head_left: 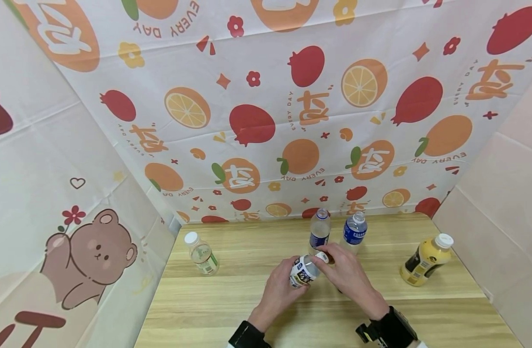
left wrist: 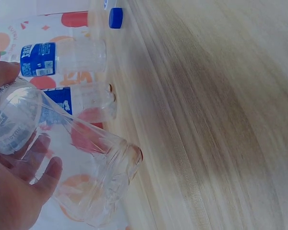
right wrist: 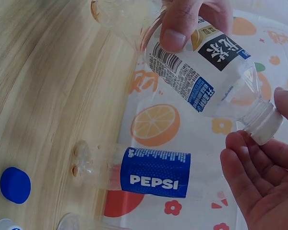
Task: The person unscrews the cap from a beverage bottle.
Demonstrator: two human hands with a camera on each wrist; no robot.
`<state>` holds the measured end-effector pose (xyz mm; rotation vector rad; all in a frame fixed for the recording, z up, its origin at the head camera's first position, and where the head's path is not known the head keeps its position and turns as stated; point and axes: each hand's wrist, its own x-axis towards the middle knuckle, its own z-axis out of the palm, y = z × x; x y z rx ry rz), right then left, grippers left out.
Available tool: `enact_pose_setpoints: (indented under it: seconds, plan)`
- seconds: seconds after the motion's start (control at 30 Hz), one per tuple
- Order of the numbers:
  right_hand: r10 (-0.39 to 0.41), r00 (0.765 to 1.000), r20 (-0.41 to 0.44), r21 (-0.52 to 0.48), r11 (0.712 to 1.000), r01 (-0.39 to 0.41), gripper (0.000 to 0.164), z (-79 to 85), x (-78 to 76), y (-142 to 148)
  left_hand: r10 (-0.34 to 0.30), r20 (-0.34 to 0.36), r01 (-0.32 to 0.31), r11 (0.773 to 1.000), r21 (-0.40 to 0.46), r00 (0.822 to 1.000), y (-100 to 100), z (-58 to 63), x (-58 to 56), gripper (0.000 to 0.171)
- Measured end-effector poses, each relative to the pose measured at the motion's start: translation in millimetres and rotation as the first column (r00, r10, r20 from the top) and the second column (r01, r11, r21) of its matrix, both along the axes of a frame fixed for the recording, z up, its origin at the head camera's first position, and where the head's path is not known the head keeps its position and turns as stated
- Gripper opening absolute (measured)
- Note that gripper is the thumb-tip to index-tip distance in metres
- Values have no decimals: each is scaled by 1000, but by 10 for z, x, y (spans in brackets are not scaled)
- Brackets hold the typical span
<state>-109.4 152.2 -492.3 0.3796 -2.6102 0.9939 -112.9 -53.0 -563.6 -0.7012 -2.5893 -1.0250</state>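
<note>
My left hand grips a clear plastic bottle round its white label with black and blue print. The bottle is tilted above the table, its neck pointing toward my right hand. In the right wrist view, the right thumb and fingers pinch the white cap at the bottle's mouth. The left thumb lies across the label. Through the clear base in the left wrist view, no coloured drink shows. Just behind the hands stands a clear bottle with a blue Pepsi label.
Another blue-labelled clear bottle stands beside the Pepsi one. A blue cap lies on the wooden table. At left is a white-capped clear bottle; at right, a yellow drink bottle. A fruit-print cloth hangs behind.
</note>
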Motion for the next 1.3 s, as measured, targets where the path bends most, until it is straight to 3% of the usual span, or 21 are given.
enact_pose_setpoints:
  seconds: [0.3,0.6,1.03,1.3]
  plan:
    - [21,1000,8,-38,999,-21,26,0,1,11,5,-13,-5,1000,-3,1000,-9,-6,5,77]
    - [85,996,-20,-45,995,-85,31,-19,-6,41,3,22,-3,1000,-1,1000,-31,-16,3,77]
    - [182,982,-43,-39,982,-184,33,-15,9,68,-6,-19,7,1000,19,1000,-39,-26,23,77]
    - [226,974,-33,-49,973,-227,33,-15,13,83,-3,2,3,1000,17,1000,-44,-44,29,78]
